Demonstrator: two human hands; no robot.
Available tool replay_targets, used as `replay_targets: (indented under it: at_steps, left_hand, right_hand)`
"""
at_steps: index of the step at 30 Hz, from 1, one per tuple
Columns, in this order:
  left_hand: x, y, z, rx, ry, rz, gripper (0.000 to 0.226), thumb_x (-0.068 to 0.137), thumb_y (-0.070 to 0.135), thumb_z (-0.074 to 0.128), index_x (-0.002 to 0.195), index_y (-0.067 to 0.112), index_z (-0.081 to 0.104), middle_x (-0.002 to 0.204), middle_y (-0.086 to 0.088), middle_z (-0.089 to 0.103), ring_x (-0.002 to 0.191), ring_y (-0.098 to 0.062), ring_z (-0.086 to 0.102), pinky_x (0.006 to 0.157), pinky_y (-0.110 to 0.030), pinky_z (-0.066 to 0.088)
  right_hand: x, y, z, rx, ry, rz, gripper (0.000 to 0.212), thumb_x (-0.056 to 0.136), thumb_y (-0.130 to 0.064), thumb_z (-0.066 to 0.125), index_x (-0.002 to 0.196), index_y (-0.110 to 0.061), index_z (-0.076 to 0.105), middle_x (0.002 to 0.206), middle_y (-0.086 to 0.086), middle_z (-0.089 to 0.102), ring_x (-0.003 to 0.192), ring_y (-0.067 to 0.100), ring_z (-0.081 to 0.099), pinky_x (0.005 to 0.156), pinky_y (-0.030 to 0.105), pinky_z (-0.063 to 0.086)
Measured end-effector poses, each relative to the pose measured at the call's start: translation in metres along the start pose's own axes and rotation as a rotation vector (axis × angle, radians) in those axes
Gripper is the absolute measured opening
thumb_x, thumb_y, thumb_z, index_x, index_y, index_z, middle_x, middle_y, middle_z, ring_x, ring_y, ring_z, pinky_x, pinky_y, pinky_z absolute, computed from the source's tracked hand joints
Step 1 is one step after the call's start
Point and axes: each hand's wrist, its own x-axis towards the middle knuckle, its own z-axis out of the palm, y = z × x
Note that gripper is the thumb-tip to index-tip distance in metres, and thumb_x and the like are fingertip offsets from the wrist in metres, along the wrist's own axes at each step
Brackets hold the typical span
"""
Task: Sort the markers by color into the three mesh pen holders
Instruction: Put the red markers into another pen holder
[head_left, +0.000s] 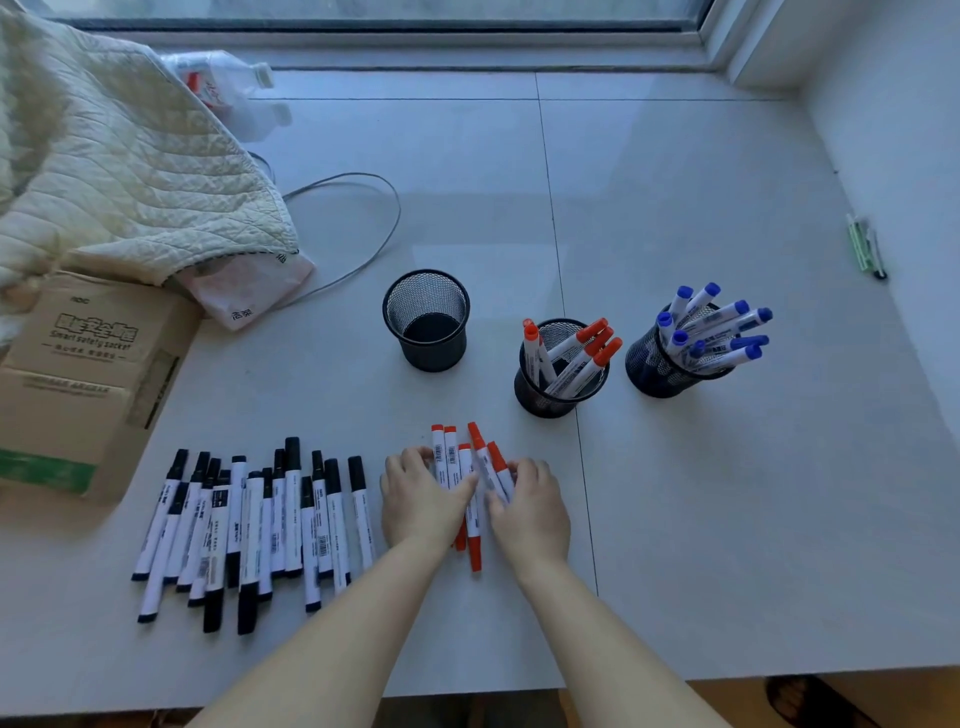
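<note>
The left hand (418, 501) and right hand (530, 506) curl around the red markers (470, 467) from both sides, which point up toward the red holder (558, 371) nearer the right hand.

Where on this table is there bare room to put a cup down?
Bare tabletop lies right of the hands, in front of the blue holder, and behind the empty holder toward the window. The black markers and red markers crowd the near left.
</note>
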Motion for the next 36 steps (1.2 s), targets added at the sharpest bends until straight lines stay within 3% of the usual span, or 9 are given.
replay_targets:
  at_steps: [10,16,20,22,25,28,30,34,36]
  left_hand:
    - [0.008,0.006,-0.004,0.172,-0.084,0.050,0.031,0.088,0.018,0.049,0.112,-0.001,0.045,0.116,-0.016,0.045,0.104,-0.030,0.045,0.080,-0.033,0.036]
    - [0.016,0.019,-0.021,0.087,-0.238,-0.064,0.015,0.087,0.017,0.045,0.092,0.004,0.040,0.087,-0.012,0.049,0.074,-0.029,0.048,0.059,-0.031,0.035]
    - [0.007,0.031,-0.029,-0.073,-0.277,-0.070,0.011,0.089,0.016,0.042,0.092,0.007,0.038,0.088,-0.013,0.059,0.083,-0.025,0.065,0.060,-0.030,0.045]
    - [0.001,0.040,-0.035,-0.125,-0.279,-0.061,0.014,0.090,0.017,0.043,0.096,0.006,0.040,0.088,-0.012,0.057,0.085,-0.026,0.065,0.069,-0.037,0.054]
    - [-0.004,0.056,-0.044,-0.141,-0.263,-0.031,0.019,0.088,0.020,0.045,0.098,0.005,0.044,0.095,-0.018,0.058,0.089,-0.035,0.064,0.077,-0.044,0.054]
    - [-0.009,0.078,-0.052,-0.186,-0.250,0.025,0.019,0.085,0.026,0.049,0.092,0.008,0.047,0.095,-0.016,0.060,0.088,-0.035,0.063,0.074,-0.042,0.053]
    - [-0.012,0.092,-0.055,-0.228,-0.230,0.076,0.021,0.085,0.030,0.052,0.090,0.009,0.048,0.090,-0.012,0.061,0.084,-0.032,0.065,0.071,-0.040,0.052]
    - [-0.014,0.109,-0.061,-0.325,-0.186,0.172,0.020,0.085,0.033,0.056,0.079,0.017,0.045,0.071,0.001,0.056,0.061,-0.016,0.061,0.057,-0.029,0.046]
    - [-0.012,0.116,-0.064,-0.360,-0.167,0.215,0.022,0.084,0.032,0.057,0.073,0.020,0.044,0.065,0.003,0.053,0.055,-0.013,0.057,0.055,-0.028,0.045]
  right_hand:
    - [0.001,0.003,-0.011,-0.025,-0.039,0.097,0.021,0.084,-0.014,0.047,0.103,-0.007,0.049,0.104,0.008,0.056,0.092,0.027,0.054,0.067,0.032,0.039]
    - [-0.005,0.012,-0.028,0.186,-0.048,0.151,0.010,0.080,-0.012,0.049,0.087,-0.011,0.043,0.069,-0.001,0.049,0.066,0.025,0.047,0.053,0.029,0.033]
    - [-0.010,0.011,-0.043,0.286,0.059,0.116,0.014,0.080,-0.010,0.051,0.075,-0.018,0.040,0.057,-0.006,0.042,0.055,0.021,0.043,0.045,0.027,0.029]
    - [-0.009,0.008,-0.052,0.343,0.136,0.122,0.018,0.081,-0.010,0.051,0.072,-0.021,0.040,0.052,-0.006,0.038,0.049,0.018,0.039,0.045,0.028,0.027]
    - [-0.003,0.000,-0.070,0.443,0.199,0.102,0.015,0.086,-0.020,0.054,0.074,-0.024,0.045,0.049,-0.007,0.039,0.045,0.013,0.038,0.044,0.027,0.030]
    - [0.010,-0.013,-0.091,0.515,0.231,0.056,0.034,0.087,-0.034,0.056,0.059,-0.025,0.040,0.046,-0.008,0.036,0.044,0.011,0.035,0.046,0.027,0.029]
    - [0.020,-0.021,-0.106,0.578,0.263,0.041,0.044,0.088,-0.037,0.056,0.051,-0.023,0.035,0.044,-0.007,0.033,0.045,0.011,0.033,0.048,0.028,0.029]
    - [0.042,-0.037,-0.138,0.714,0.308,0.029,0.044,0.090,-0.038,0.052,0.048,-0.023,0.050,0.042,-0.009,0.044,0.041,0.005,0.041,0.046,0.016,0.034]
    - [0.051,-0.044,-0.150,0.820,0.308,0.051,0.044,0.089,-0.040,0.051,0.053,-0.014,0.052,0.051,-0.002,0.053,0.046,0.007,0.047,0.052,0.022,0.040]
